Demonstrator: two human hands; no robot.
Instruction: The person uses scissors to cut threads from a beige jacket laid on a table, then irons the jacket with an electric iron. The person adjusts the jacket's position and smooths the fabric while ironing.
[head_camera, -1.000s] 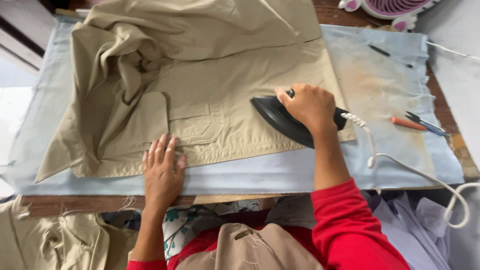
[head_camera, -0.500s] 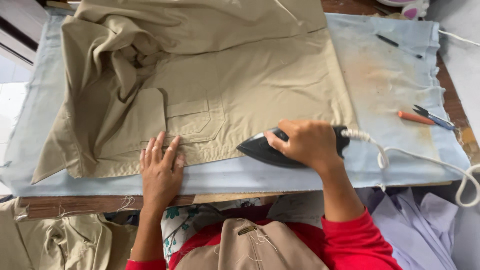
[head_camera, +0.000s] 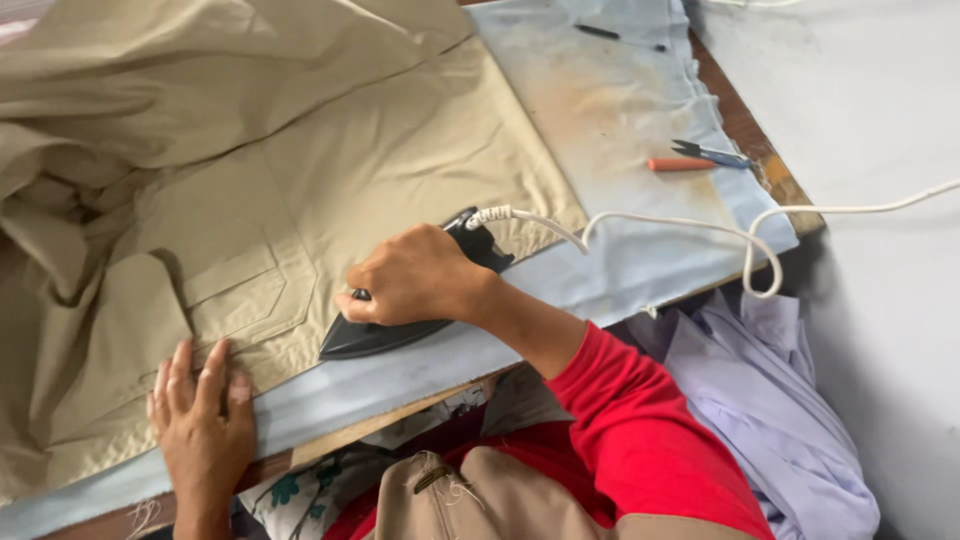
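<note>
Our right hand (head_camera: 415, 275), fingers wrapped around its handle, is pressing the black iron (head_camera: 400, 325) onto beige trousers (head_camera: 380, 170); our left hand (head_camera: 200, 410), fingers slightly spread, is lying dangerously near its tip, risking burns.

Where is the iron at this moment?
In the head view the black iron sits at centre, near the front edge of the blue-covered board, gripped by the right hand, its tip on the khaki garment, right of the left hand.

Right hand (head_camera: 415, 275) grips black flat iron (head_camera: 400, 325), frame centre, on beige cotton garment (head_camera: 330, 170); left hand (head_camera: 200, 415) flat at hem, lower left.
</note>
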